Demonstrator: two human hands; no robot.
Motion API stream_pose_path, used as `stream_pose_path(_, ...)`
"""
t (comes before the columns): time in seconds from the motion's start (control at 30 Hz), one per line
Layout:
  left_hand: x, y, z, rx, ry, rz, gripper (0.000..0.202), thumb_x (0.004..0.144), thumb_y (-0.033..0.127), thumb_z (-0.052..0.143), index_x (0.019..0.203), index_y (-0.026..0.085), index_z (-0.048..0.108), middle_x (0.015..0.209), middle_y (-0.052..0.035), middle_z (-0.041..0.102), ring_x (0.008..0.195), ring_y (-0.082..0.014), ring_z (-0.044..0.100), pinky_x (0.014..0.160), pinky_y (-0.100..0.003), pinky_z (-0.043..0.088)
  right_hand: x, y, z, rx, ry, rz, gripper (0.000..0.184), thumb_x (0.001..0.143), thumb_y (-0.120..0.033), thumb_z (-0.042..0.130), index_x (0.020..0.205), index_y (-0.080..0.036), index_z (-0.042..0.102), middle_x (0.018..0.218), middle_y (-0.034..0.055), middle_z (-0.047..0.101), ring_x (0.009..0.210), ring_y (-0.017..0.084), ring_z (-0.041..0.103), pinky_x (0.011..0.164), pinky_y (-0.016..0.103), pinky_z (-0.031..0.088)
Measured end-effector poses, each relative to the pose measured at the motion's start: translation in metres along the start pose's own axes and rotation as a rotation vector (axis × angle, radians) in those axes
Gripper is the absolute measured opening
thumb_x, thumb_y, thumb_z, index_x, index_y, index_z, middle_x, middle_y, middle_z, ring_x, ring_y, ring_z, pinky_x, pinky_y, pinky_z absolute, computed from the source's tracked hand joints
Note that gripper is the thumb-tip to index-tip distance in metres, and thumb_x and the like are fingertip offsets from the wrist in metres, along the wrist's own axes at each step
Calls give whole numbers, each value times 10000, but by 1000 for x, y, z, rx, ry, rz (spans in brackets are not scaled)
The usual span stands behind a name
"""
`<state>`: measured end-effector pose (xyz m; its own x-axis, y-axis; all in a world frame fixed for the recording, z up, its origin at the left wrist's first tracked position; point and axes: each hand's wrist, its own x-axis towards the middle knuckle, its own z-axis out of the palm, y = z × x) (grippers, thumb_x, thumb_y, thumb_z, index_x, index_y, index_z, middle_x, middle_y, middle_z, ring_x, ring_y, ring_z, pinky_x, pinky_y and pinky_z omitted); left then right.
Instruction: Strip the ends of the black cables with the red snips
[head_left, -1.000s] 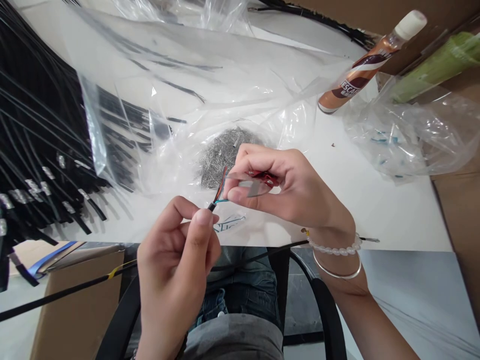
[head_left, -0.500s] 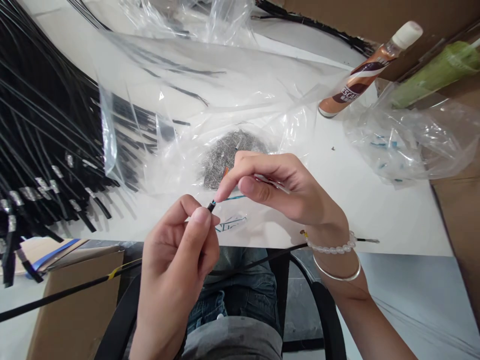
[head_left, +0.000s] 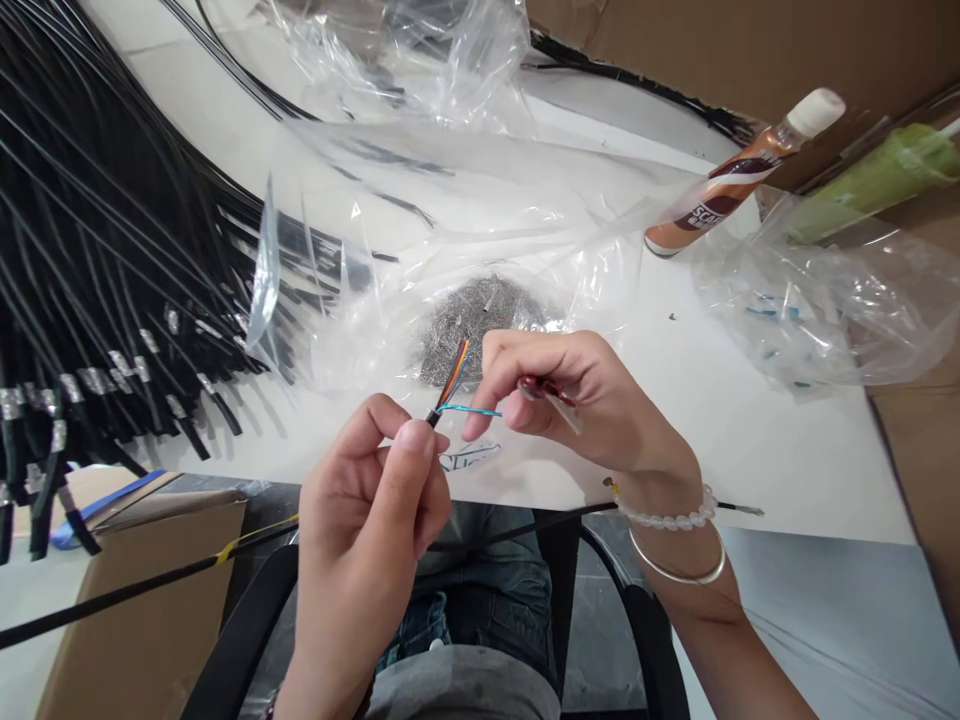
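My left hand (head_left: 375,490) pinches the end of a black cable (head_left: 433,418) between thumb and fingers, above the table's front edge. From the cut end stand thin brown, orange and yellow wires (head_left: 456,368), pointing up and away. A light-blue wire (head_left: 471,409) bends off to the right, reaching my right index finger and thumb; whether they grip it I cannot tell. Tucked in the curled fingers of my right hand (head_left: 585,400) is a small tool, dark red with a pale end (head_left: 564,408), its kind partly hidden.
A heap of fine metal strands (head_left: 480,310) lies on a clear plastic bag (head_left: 585,270). Many black cables (head_left: 112,250) with silvery bands fill the left. Back right stand a brown-labelled bottle (head_left: 731,190) and a crumpled bag (head_left: 817,300). Another cable (head_left: 150,588) crosses before my lap.
The brown, orange and yellow wires now stand up from the cable end, and the light-blue wire shows apart from them. My right fingers have drawn back from the cable end, with dark red showing.
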<state>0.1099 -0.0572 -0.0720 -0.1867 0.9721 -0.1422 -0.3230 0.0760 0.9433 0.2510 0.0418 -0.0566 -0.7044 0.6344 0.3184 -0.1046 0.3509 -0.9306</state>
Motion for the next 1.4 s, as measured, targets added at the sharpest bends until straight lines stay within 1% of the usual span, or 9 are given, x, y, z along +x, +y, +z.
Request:
stream_pose_path(0.17, 2, 1, 3, -36, 6, 4, 253, 954, 327, 456, 741, 191, 433, 421, 72, 258, 391, -58, 173, 388, -200, 155, 0, 2, 2, 61, 46, -24, 262, 909, -328, 548, 868, -103, 677, 796, 28, 584, 716, 58, 512, 643, 194, 423)
stream_pose_path(0.27, 2, 2, 5, -54, 40, -7, 271, 950, 342, 456, 729, 187, 442, 414, 70, 243, 390, -59, 164, 387, -197, 144, 0, 4, 6, 74, 84, -17, 142, 831, -217, 652, 926, -112, 668, 827, 2, 586, 706, 33, 491, 635, 163, 414)
stream_pose_path(0.4, 2, 3, 3, -80, -2, -59, 246, 952, 326, 448, 748, 191, 473, 421, 72, 261, 384, -52, 162, 387, -183, 156, 2, 4, 13, 20, 206, 12, 67, 794, -96, 652, 859, -105, 665, 701, -26, 507, 603, 26, 397, 538, 186, 343)
stream_pose_path(0.47, 2, 3, 2, -89, -55, -80, 234, 953, 319, 444, 758, 198, 491, 422, 72, 268, 384, -52, 163, 389, -182, 165, 3, 4, 14, -11, 247, 16, 19, 799, -109, 648, 805, -102, 664, 638, -34, 443, 576, 31, 359, 534, 205, 329)
stream_pose_path(0.63, 5, 2, 0, -75, -94, -65, 239, 953, 332, 439, 765, 200, 506, 418, 70, 262, 386, -52, 164, 392, -182, 168, 4, 5, 15, 15, 284, 93, 115, 790, -167, 676, 689, -136, 630, 605, -31, 344, 583, 49, 350, 559, 225, 334)
stream_pose_path(0.8, 4, -1, -1, -75, -84, -55, 227, 947, 325, 441, 767, 200, 501, 421, 66, 237, 387, -57, 155, 391, -199, 151, 3, 6, 15, 122, 270, 187, 68, 780, -206, 696, 717, -193, 673, 598, -22, 271, 580, 71, 319, 520, 231, 286)
stream_pose_path(0.97, 5, 1, 3, -124, 2, -105, 233, 947, 312, 443, 753, 192, 492, 424, 57, 219, 393, -66, 142, 391, -216, 138, 4, 5, 17, 126, 297, 253, 114, 747, -238, 726, 707, -149, 667, 607, -15, 386, 626, 74, 426, 554, 214, 369)
stream_pose_path(1.17, 5, 3, 6, -190, 43, -134, 261, 938, 325, 463, 724, 177, 486, 417, 53, 206, 384, -61, 124, 382, -221, 112, 5, 8, 21, 91, 289, 156, 114, 699, -141, 736, 802, -124, 691, 579, -42, 428, 509, 22, 364, 449, 146, 360)
stream_pose_path(1.4, 7, 1, 7, -191, 82, -139, 259, 943, 327, 460, 731, 182, 492, 427, 51, 187, 390, -63, 120, 384, -223, 114, 7, 8, 23, 13, 317, 79, 106, 693, -92, 720, 790, -105, 681, 618, -41, 520, 517, 7, 424, 460, 120, 399)
